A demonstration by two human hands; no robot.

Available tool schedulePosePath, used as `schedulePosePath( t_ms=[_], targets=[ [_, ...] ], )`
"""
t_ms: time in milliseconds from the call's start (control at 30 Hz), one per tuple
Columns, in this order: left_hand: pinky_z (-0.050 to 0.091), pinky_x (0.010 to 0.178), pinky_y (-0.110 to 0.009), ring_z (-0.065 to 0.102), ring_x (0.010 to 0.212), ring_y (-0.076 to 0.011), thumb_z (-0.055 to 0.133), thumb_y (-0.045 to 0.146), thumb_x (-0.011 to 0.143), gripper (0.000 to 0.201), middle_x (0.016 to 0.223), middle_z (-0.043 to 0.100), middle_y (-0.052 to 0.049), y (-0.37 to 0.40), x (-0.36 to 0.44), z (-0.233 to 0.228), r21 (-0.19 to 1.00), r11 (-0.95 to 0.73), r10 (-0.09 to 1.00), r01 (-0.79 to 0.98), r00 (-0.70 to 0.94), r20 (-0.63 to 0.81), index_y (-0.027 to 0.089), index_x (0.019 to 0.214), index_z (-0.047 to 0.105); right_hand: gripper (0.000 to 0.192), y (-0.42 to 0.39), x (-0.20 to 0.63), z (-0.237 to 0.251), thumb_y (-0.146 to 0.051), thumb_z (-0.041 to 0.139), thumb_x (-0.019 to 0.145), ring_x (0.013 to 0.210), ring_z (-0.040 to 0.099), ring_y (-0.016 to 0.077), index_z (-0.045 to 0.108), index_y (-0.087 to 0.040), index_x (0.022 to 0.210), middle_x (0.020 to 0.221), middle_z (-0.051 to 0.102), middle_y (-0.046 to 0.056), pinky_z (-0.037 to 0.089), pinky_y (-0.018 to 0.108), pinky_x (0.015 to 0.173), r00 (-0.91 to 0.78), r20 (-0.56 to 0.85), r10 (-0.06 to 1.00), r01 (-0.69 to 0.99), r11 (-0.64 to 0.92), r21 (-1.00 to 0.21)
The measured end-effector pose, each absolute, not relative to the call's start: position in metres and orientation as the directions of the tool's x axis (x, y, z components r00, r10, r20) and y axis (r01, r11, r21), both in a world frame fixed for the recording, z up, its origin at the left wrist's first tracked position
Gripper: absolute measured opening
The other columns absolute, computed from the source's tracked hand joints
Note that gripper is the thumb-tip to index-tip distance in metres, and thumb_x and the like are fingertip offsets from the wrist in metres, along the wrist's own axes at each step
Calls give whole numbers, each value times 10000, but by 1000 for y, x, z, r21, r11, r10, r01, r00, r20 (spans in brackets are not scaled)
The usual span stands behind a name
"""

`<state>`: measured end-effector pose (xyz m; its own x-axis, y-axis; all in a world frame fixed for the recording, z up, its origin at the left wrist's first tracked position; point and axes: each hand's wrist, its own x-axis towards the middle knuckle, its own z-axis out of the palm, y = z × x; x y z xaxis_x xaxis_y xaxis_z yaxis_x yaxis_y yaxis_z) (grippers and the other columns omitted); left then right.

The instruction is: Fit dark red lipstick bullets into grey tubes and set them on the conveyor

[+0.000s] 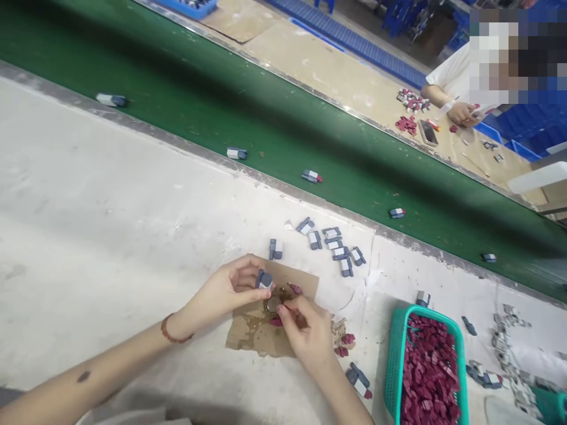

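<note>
We see our left hand with its fingers closed around a small grey block, pinched between thumb and fingertips just above a stained piece of cardboard that lies on the white counter. Our right hand sits just beside the left, its fingertips drawn together on something small and dark red that we cannot make out clearly, right over a sticky brown patch on the cardboard. Just beyond both hands a loose cluster of grey blocks lies on the counter, and one more pair rests close above the left hand. To the right of the right hand stands a teal basket full of dark red pieces. Well beyond the hands runs a green conveyor belt carrying scattered grey blocks, and across it another person's hand rests on the far counter.
</note>
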<state>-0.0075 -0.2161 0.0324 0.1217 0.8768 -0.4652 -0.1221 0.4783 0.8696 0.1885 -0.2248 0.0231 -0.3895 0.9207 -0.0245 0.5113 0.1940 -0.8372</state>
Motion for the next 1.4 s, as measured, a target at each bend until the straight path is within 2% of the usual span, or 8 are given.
schedulePosePath(
  t_ms=[167,300,500,600,833,1033,1133,1400],
  targets=[
    [524,667,-286,663,768,-228,855,356,600,414,801,721,-55,-226,-8,31,831,525,850,-183,68,-522,189,913,641,408,-227,179,13,-243,388,987,496,495,143,540,-226,609,554,533,4,399,257,491,-522,157,838,565,478,-673],
    [514,584,-234,620,658,-155,882,339,588,383,742,666,-4,-224,-7,29,759,546,831,-356,114,-544,186,788,593,390,-226,177,12,-212,379,987,526,520,154,550,-216,636,575,551,19,410,267,503,-536,205,819,555,525,-645],
    [533,578,-204,640,631,-121,916,352,560,461,786,664,5,-228,-3,26,625,623,769,-470,223,-599,185,913,672,210,-225,185,17,-339,564,921,488,578,130,617,-208,767,614,629,-3,470,238,448,-291,-30,956,265,50,-963],
    [530,580,-188,644,639,-124,919,404,546,442,703,662,-4,-231,-1,23,609,647,754,-460,263,-602,158,849,713,222,-225,186,21,-415,639,875,469,608,130,640,-200,819,661,670,9,505,242,426,-201,-108,974,24,-105,-994],
    [518,552,-186,593,569,-98,908,421,553,438,656,667,6,-237,4,18,629,654,754,-420,302,-583,149,838,717,294,-225,175,28,-462,753,764,426,558,102,653,-193,701,592,635,-4,466,206,385,-95,-171,981,-158,-185,-970],
    [571,650,-234,697,744,-173,882,251,592,267,848,761,-56,-240,13,24,801,480,876,-357,140,-463,164,739,676,389,-227,172,27,-503,774,721,331,427,61,569,-188,618,434,539,-57,359,159,318,-75,-353,933,-250,-361,-899],
    [592,723,-253,720,864,-212,845,182,628,195,869,773,-73,-244,17,22,876,355,933,-327,58,-356,172,725,676,443,-228,171,25,-533,773,706,314,377,50,512,-195,587,410,507,-70,316,152,301,-63,-394,917,-270,-396,-878],
    [615,697,-231,741,819,-204,789,100,665,142,847,770,-68,-248,22,20,949,202,976,-244,-26,-214,180,733,692,465,-232,165,23,-570,733,724,358,364,62,484,-205,577,419,469,-73,318,171,343,-51,-394,918,-192,-396,-898]
  ],
)
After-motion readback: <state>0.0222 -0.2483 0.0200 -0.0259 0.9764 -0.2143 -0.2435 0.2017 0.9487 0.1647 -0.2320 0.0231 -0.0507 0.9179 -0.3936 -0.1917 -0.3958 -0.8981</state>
